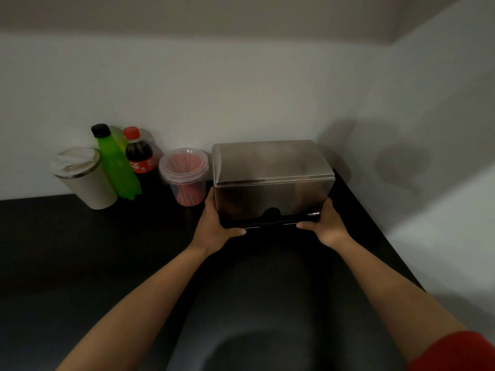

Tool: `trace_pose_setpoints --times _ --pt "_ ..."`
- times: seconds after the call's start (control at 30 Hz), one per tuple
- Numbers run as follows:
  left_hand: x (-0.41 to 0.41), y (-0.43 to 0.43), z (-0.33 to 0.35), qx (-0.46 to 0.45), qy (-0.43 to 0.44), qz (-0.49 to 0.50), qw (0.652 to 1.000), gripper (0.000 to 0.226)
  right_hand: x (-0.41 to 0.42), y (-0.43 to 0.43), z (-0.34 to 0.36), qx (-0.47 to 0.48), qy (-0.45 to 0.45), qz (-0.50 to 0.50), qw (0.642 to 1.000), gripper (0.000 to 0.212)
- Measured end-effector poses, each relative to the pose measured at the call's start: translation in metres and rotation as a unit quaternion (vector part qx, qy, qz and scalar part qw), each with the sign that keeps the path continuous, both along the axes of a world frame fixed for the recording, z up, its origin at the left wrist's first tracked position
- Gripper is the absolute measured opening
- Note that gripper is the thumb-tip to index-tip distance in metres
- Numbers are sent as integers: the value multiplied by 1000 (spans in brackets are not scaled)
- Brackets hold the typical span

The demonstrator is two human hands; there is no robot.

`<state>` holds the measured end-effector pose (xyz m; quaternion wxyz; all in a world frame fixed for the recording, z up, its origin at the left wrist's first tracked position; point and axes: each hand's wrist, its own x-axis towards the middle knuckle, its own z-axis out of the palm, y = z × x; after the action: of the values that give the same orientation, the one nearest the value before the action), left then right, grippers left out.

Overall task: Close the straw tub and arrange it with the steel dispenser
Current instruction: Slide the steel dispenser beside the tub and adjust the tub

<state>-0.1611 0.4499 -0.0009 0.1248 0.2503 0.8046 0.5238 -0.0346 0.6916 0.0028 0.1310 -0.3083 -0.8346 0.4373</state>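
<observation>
The steel dispenser [273, 180] is a shiny box standing on the black counter [80, 250] near the right back corner. My left hand [217, 226] grips its lower left corner, thumb along the front bottom edge. My right hand [324, 223] holds the lower right corner the same way. Just left of the dispenser stands the clear straw tub [184, 175], filled with red straws, its clear lid sitting on top. The tub is close to the dispenser's left side; whether they touch is unclear.
At the back left stand a white lidded cup [83, 178], a green bottle [117, 167] and a cola bottle [140, 156], close together against the white wall [241, 89]. Another wall closes the counter's right side.
</observation>
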Motion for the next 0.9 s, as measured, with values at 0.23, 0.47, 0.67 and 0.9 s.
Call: trace_pose_setpoints --times 0.23,0.47,0.67,0.9 --pt "-14 9 -1 7 10 -1 1000 124 -14 9 -2 8 11 22 1000 88" --pt "-26 15 -2 4 10 2 1000 126 -27 19 -2 14 26 50 998 89" --pt "-30 18 -2 3 6 0 1000 127 -33 27 -1 16 18 70 997 90" --pt "-29 18 -2 4 8 -1 1000 127 -34 29 -1 42 13 65 997 90"
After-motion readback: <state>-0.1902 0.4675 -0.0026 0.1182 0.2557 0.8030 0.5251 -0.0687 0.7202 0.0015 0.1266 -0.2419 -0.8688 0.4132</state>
